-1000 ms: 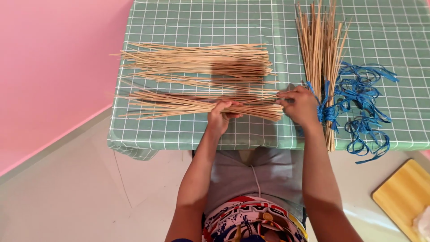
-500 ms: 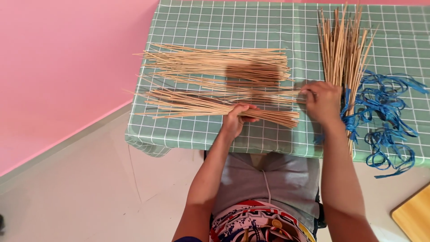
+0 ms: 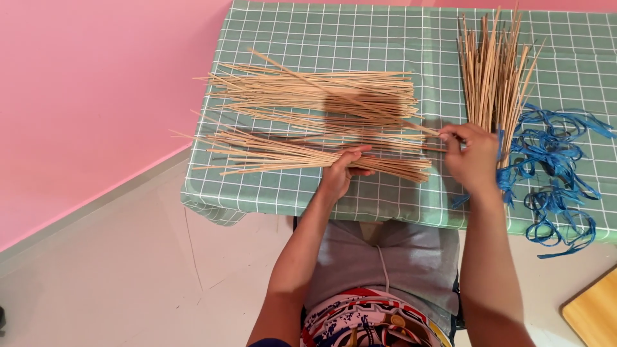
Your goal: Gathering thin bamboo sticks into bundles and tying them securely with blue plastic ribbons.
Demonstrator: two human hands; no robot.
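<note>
My left hand (image 3: 342, 172) grips a flat bundle of thin bamboo sticks (image 3: 270, 154) lying crosswise near the table's front edge. My right hand (image 3: 471, 157) pinches the right end of a single stick (image 3: 421, 128) coming from the larger loose pile of sticks (image 3: 315, 96) behind the bundle. A third bunch of sticks (image 3: 491, 71) lies lengthwise just right of my right hand, tied with blue ribbon at its near end.
A green checked cloth (image 3: 360, 32) covers the table. A tangle of blue ribbon strips (image 3: 553, 173) lies at the right. A pink wall (image 3: 83, 96) stands left. A wooden board corner (image 3: 594, 315) shows on the floor at lower right.
The view has shifted left and slightly nearer. My right hand has moved off the bundle's end to pinch a single stick from the rear pile. My left hand keeps its grip on the bundle.
</note>
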